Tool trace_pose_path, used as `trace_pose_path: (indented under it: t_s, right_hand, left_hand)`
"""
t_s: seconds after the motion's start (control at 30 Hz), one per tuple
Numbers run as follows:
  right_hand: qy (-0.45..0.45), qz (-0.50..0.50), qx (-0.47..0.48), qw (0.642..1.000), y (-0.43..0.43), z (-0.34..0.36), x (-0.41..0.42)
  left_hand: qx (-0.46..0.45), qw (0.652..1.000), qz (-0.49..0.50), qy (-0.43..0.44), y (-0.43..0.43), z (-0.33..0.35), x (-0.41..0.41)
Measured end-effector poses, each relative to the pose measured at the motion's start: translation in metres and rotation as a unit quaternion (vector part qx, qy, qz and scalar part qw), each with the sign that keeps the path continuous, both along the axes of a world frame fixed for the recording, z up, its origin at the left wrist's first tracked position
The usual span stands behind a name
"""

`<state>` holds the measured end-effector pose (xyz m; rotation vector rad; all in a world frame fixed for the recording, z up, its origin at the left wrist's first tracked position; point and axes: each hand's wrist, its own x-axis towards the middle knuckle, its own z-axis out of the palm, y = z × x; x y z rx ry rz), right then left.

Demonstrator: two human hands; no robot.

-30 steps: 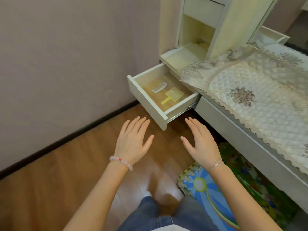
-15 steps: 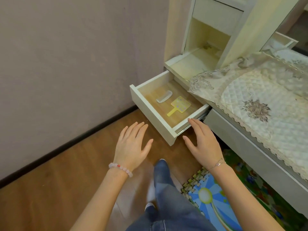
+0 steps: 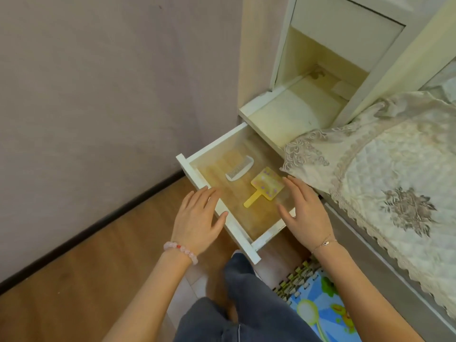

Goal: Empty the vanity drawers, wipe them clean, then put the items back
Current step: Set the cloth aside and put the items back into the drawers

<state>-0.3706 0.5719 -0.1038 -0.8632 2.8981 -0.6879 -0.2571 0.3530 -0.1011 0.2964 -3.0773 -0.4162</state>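
Far left: plain mauve wall (image 3: 86,95), dark baseboard (image 3: 118,213) at its foot, wooden floor (image 3: 74,280) below. Next, left hand (image 3: 197,218), pink bead bracelet (image 3: 181,251) at the wrist, palm down, fingers straight and lying close together, thumb splayed to the right, holding nothing. Sits over the front left edge of the pulled-out white drawer (image 3: 187,166); impossible to tell whether touching the rim or just above it. Inside the drawer, on the wood-toned bottom: a white comb (image 3: 240,169) lying flat and aslant toward the back, and just right of it, nearer the front and apart from it, a yellow paddle-shaped item (image 3: 265,187) with pale dots, handle pointing front-left. Under the drawer's front corner, a leg in dark jeans (image 3: 246,292). Then right hand (image 3: 306,211), thin chain bracelet (image 3: 324,244) at the wrist, palm down over the drawer's right wall, fingers straight and close together, thumb held apart toward the left, gripping nothing; fingertips near the paddle's head, contact not clear. Above, an open cream compartment (image 3: 308,95) of the vanity. Lower right, a bright foam play mat (image 3: 318,312). Far right, a quilted lace-edged cloth (image 3: 394,169) draped over the vanity top, one corner hanging just beside the drawer.
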Motion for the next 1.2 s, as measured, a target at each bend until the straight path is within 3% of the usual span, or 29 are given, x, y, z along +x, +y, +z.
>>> trace_pose_path:
  t_s: [0.13,0.2,0.27,0.33,0.47,0.57,0.67,0.97,1.2]
  right_hand:
    - [-0.002,0.002,-0.009,1.000,-0.005,-0.003,-0.028]
    - [-0.005,0.000,-0.011,1.000,-0.005,-0.006,-0.035]
    - [-0.012,-0.004,-0.010,1.000,-0.007,-0.010,-0.038]
    - [-0.012,-0.007,-0.007,1.000,-0.008,-0.013,-0.040]
    - [-0.020,-0.025,-0.011,0.999,-0.007,-0.019,-0.042]
    - [-0.028,-0.040,-0.012,0.999,-0.004,-0.023,-0.043]
    - [-0.032,-0.050,-0.014,0.998,-0.002,-0.026,-0.043]
    - [-0.038,-0.087,-0.007,0.995,0.007,-0.033,-0.046]
    - [-0.023,-0.100,0.031,0.994,0.029,-0.041,-0.081]
  left_hand:
    - [0.045,0.999,0.021,0.009,-0.001,-0.006,-0.017]
    - [0.116,0.991,0.063,0.011,0.000,-0.012,-0.023]
    - [0.230,0.962,0.147,0.009,0.001,-0.019,-0.025]
    - [0.381,0.887,0.261,0.009,0.001,-0.025,-0.024]
    - [0.610,0.690,0.387,-0.044,-0.001,-0.040,-0.022]
    - [0.719,0.551,0.424,-0.006,-0.001,-0.048,-0.027]
    - [0.766,0.468,0.440,0.016,-0.001,-0.051,-0.033]
    - [0.831,0.368,0.418,0.013,-0.007,-0.067,-0.036]
    - [0.855,0.330,0.400,0.009,0.001,-0.078,-0.065]
